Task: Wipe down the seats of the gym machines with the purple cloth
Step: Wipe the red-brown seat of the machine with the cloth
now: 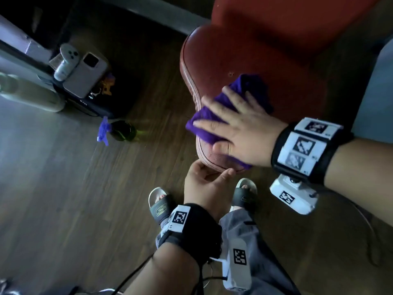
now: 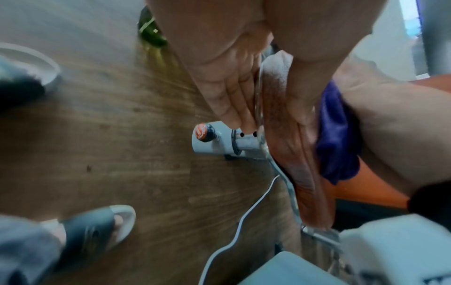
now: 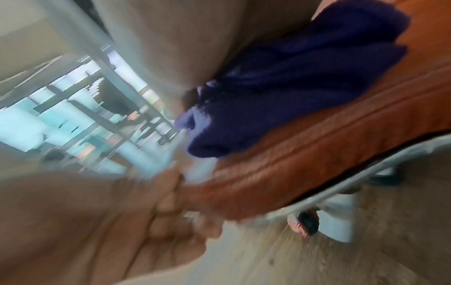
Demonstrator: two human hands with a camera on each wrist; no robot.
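Observation:
A red padded seat (image 1: 265, 60) fills the upper right of the head view. The purple cloth (image 1: 255, 86) lies bunched on its front part. My right hand (image 1: 238, 124) presses flat on the cloth with fingers spread and straight. My left hand (image 1: 212, 173) holds the seat's front edge, thumb on top and fingers underneath. The left wrist view shows these fingers (image 2: 227, 100) under the pad's rim (image 2: 288, 146), with the cloth (image 2: 336, 135) just beyond. The blurred right wrist view shows the cloth (image 3: 305, 86) on the seat (image 3: 317, 164).
A green spray bottle (image 1: 119, 130) with a purple trigger lies on the wood floor left of the seat. A phone (image 1: 85, 75) and a white controller (image 1: 66, 60) rest on a black box at the far left. My sandalled feet (image 1: 161, 205) stand below the seat. A red-capped knob (image 2: 203, 133) sticks out under the pad.

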